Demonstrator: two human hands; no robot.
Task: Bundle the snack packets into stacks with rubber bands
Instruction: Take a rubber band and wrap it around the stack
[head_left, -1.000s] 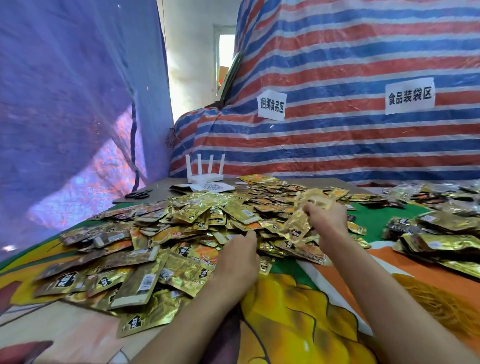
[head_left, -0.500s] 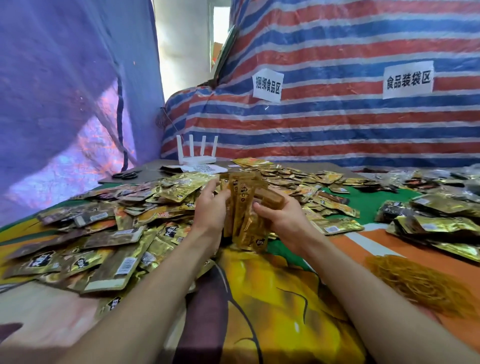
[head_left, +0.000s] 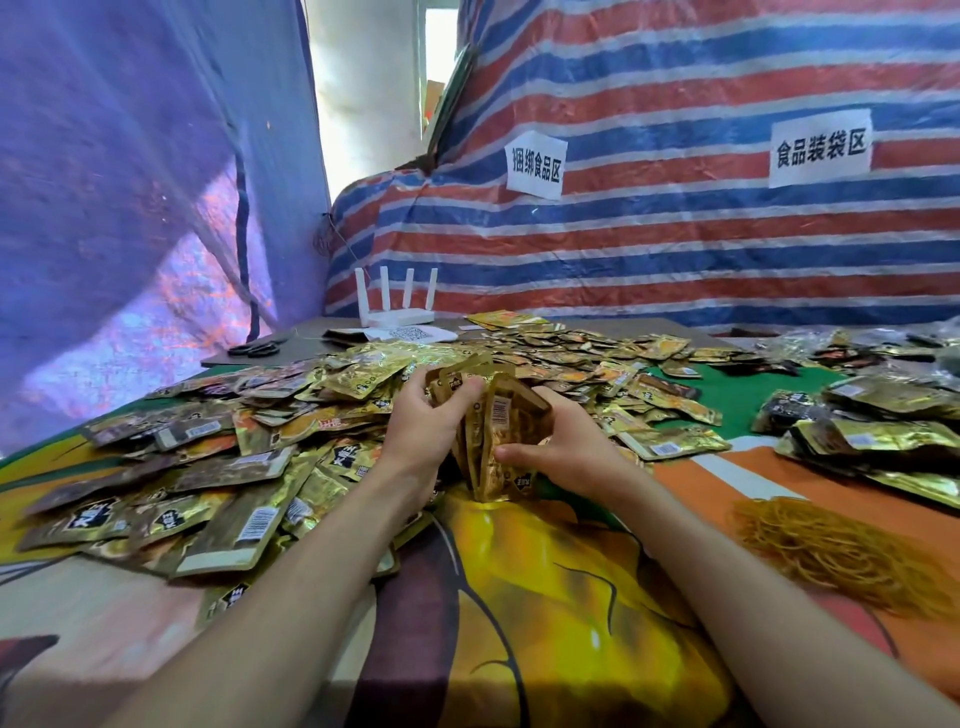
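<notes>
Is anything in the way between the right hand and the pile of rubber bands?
Nothing visible. Only bare orange tablecloth lies between the right hand and the rubber bands. But both hands are busy: the left hand also grips the stack of packets.

The tabletop's (head_left: 545, 623) left and far edges are blocked by loose packets (head_left: 249, 467). Its near edge is left bare beside the rubber bands (head_left: 831, 551).

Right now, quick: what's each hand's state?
Left hand: fingers curled round the upright stack of snack packets.
Right hand: gripping the same stack from its other side.
</notes>
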